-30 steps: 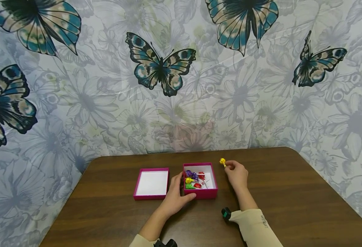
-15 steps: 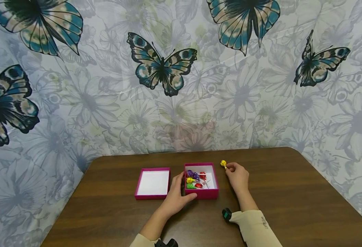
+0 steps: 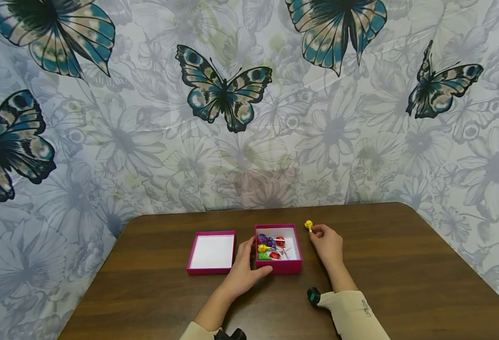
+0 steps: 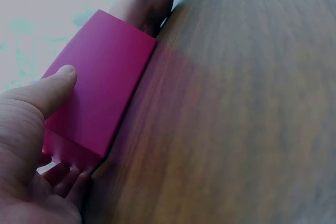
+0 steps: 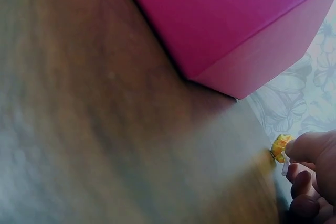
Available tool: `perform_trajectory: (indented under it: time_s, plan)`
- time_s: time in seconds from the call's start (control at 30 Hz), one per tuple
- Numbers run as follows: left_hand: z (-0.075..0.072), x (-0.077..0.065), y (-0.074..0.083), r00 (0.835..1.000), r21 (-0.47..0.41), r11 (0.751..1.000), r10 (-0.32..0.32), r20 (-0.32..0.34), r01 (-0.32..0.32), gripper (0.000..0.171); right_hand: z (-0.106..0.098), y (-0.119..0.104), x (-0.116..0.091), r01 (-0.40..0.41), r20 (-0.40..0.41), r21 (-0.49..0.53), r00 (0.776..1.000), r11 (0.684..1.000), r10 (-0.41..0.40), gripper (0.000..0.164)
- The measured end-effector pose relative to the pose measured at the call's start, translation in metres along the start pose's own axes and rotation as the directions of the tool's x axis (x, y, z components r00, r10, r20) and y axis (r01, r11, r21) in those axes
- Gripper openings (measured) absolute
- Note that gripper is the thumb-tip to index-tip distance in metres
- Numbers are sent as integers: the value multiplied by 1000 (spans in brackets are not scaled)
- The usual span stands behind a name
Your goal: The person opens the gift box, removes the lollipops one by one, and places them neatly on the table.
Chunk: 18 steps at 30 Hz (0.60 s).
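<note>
A magenta box point(image 3: 280, 268) with a white inside stands on the table, holding several wrapped lollipops point(image 3: 271, 242) in purple, red, yellow and green. My left hand point(image 3: 242, 275) grips its near left corner: in the left wrist view the thumb point(image 4: 60, 88) lies on the magenta front wall point(image 4: 107, 77) and the fingers reach along the adjoining side. To the right of the box, my right hand point(image 3: 328, 245) pinches a yellow lollipop point(image 3: 308, 224) by its stick, head pointing away. In the right wrist view the yellow lollipop point(image 5: 281, 146) shows beside the thumb, its white stick partly hidden.
The box's magenta-rimmed lid point(image 3: 211, 252), white inside up, lies left of the box on the brown wooden table point(image 3: 156, 288). Behind the table's far edge hangs a butterfly-printed cloth point(image 3: 249, 165).
Both hands keep their hold and place at the box and the yellow lollipop. The whole head view has drifted slightly to one side.
</note>
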<state>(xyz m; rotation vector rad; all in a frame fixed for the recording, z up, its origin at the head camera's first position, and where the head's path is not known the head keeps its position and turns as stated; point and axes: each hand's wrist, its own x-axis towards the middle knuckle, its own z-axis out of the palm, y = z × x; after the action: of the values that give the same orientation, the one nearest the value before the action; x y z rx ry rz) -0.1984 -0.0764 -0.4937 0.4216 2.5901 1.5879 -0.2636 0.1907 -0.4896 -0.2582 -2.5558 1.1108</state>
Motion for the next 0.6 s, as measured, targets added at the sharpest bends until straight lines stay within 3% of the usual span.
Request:
perform_trajectory:
  time_s: [0.3,0.6]
  plan:
    - [1,0,-1,1000,20,1000,4,-8,-4,98,0,0,-2,16,-7,10,1000,1000,-16,21]
    - [0,-1,-1,1000,19,1000,18,-9,-18,97,-1,-5,-4,90,-29,-13,995,996,-90,24]
